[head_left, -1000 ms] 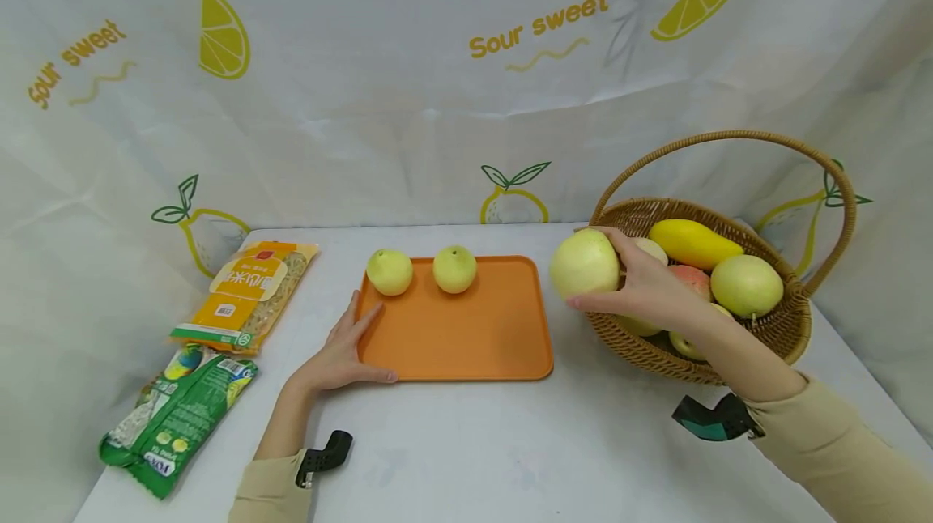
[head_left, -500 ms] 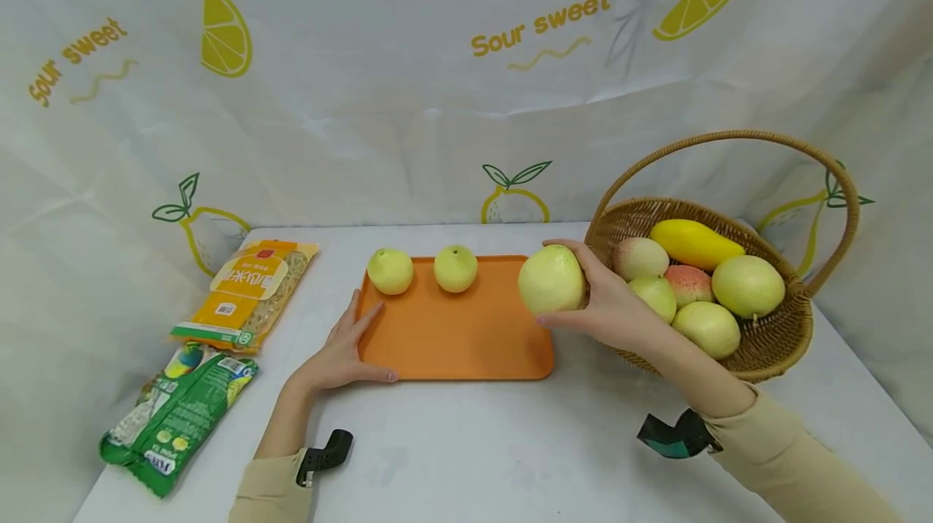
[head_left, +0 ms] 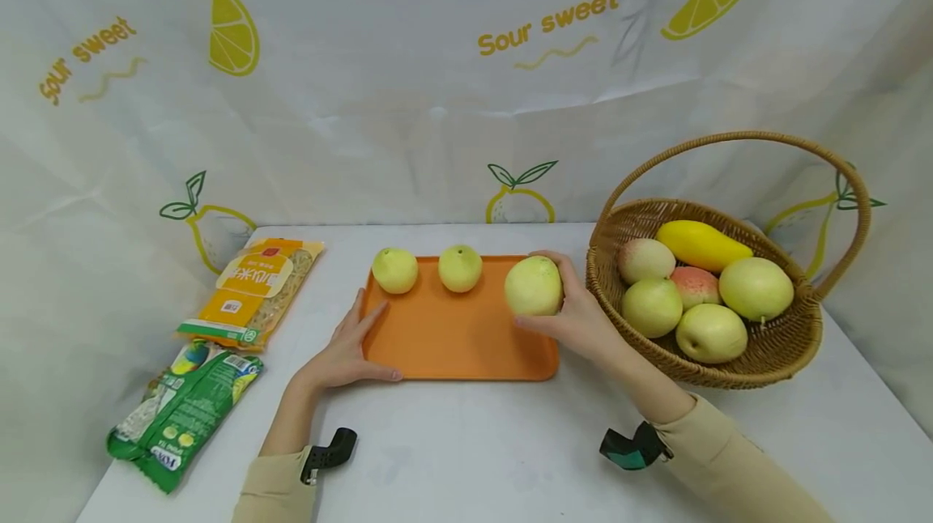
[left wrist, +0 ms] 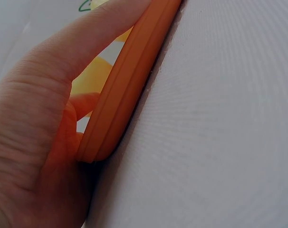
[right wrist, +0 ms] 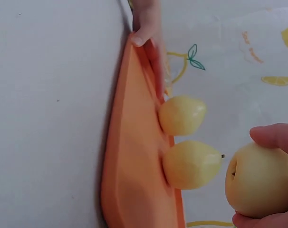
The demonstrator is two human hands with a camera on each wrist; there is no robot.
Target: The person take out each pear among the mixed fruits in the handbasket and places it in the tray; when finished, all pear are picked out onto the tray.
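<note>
My right hand (head_left: pixel 583 312) holds a round pale-yellow pear (head_left: pixel 534 287) over the right end of the orange tray (head_left: pixel 452 345). Fingers and thumb grip it from the side; the right wrist view shows its dimpled end (right wrist: pixel 233 174) facing the tray side. At the tray's left front corner, my left hand (head_left: pixel 338 357) lies with spread fingers along the left edge and the thumb on the front rim. Two similar pears, a left one (head_left: pixel 395 270) and a middle one (head_left: pixel 460 268), stand in a row along the tray's back.
A wicker basket (head_left: pixel 773 365) with a tall handle stands at the right, holding a yellow mango (head_left: pixel 701 245), peaches (head_left: pixel 646 261) and more pears (head_left: pixel 712 333). At the left lie an orange grain bag (head_left: pixel 251 292) and a green packet (head_left: pixel 185 414). A printed cloth (head_left: pixel 408 159) hangs behind.
My right hand has carried the pear leftward from the basket's edge to over the tray's right end. My left hand has stayed at the tray corner.
</note>
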